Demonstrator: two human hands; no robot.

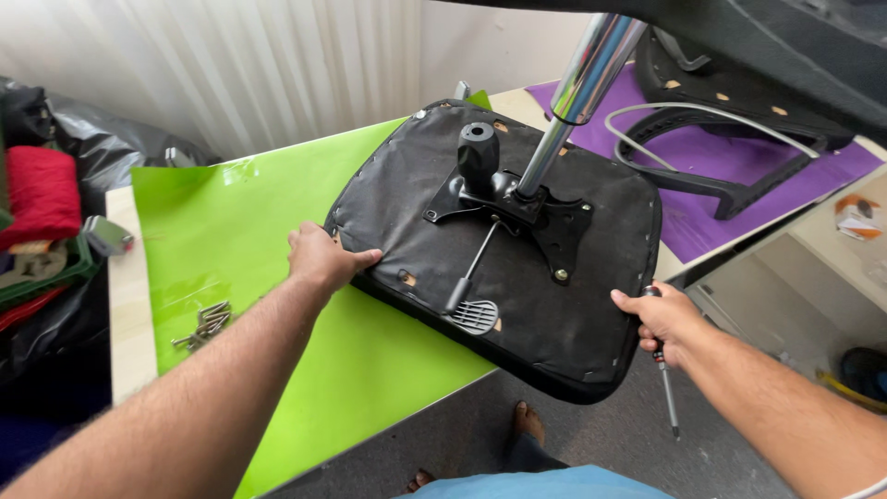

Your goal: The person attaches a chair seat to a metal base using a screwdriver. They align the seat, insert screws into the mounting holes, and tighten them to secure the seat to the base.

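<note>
An upturned black chair seat (554, 305) lies on a green sheet (231, 231), partly overhanging the table edge. A black metal mechanism plate (517, 208) with a lever and paddle handle (473, 314) is fixed to its underside, and a chrome gas cylinder (582, 88) rises from it. My left hand (319, 259) rests flat on the seat's left edge. My right hand (661, 319) grips the seat's right edge while holding a screwdriver (667, 388) that points down.
Several loose screws (205, 325) lie on the green sheet at the left. A purple mat (739, 171) with black chair armrests sits behind. Red cloth and clutter stand far left. My bare feet (527, 420) show on the grey floor below.
</note>
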